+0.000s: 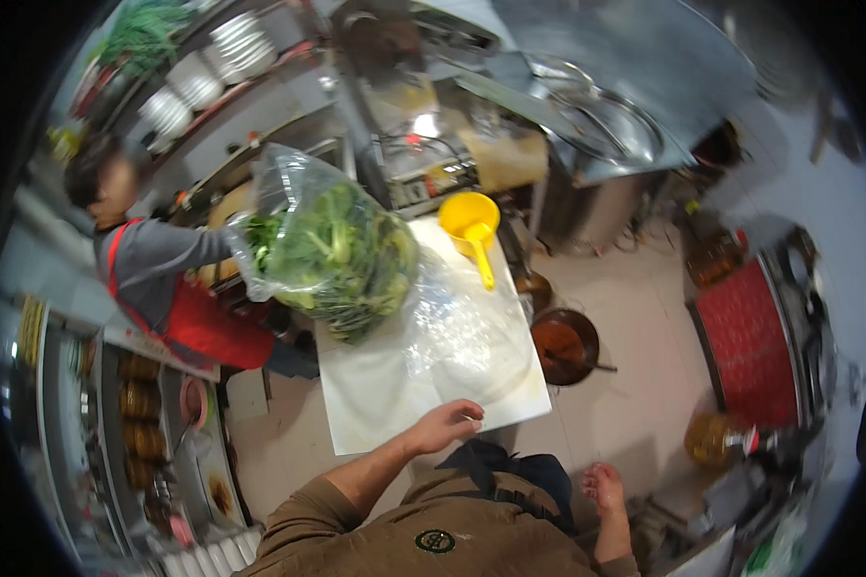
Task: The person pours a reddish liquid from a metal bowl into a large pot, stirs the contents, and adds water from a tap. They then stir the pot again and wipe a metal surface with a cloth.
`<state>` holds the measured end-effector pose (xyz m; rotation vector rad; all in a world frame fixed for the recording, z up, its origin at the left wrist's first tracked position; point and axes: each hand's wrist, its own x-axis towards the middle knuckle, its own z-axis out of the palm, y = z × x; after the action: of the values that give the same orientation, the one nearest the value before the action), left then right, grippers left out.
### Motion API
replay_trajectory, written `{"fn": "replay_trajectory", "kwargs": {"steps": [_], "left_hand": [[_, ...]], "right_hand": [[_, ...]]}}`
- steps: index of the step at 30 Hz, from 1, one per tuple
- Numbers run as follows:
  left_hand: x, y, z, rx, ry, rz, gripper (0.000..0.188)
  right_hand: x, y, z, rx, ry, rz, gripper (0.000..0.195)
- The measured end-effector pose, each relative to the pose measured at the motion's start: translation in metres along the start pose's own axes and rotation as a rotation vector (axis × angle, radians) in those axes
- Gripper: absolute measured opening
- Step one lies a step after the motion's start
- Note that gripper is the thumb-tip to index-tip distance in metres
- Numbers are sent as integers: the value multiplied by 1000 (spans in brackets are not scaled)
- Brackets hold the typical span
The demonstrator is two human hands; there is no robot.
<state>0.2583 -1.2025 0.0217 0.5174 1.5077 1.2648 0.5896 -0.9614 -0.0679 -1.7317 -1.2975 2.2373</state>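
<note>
My left hand is at the near edge of a white table, fingers loosely bent and nothing in its grasp. Whether it touches the tabletop I cannot tell. Down beside my body on the right hangs my right hand, empty, with its fingers half curled. On the table, a crumpled clear plastic sheet or bag lies just beyond my left hand. A large clear plastic bag of leafy green vegetables rests at the far left. A yellow plastic dipper stands near the far right corner, its handle towards me.
Left of the table a person in a red apron reaches towards the vegetable bag. A wok with red-brown contents sits low to the table's right. Beyond are a steel cooking counter, a red-fronted unit and shelves with stacked white plates.
</note>
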Motion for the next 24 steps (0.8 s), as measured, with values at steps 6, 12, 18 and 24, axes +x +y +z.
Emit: {"fn": "replay_trajectory", "kwargs": {"steps": [6, 12, 18, 24], "left_hand": [[-18, 1, 5, -90, 371, 32, 30], [-79, -30, 20, -367, 694, -47, 27], [-100, -52, -2, -452, 746, 13, 26], [-152, -106, -81, -557, 764, 42, 32]], "right_hand": [[85, -99, 13, -289, -161, 21, 23], [145, -190, 64, -340, -176, -223, 27], [119, -210, 140, -220, -153, -654, 31], [46, -178, 232, -290, -167, -844, 31]]}}
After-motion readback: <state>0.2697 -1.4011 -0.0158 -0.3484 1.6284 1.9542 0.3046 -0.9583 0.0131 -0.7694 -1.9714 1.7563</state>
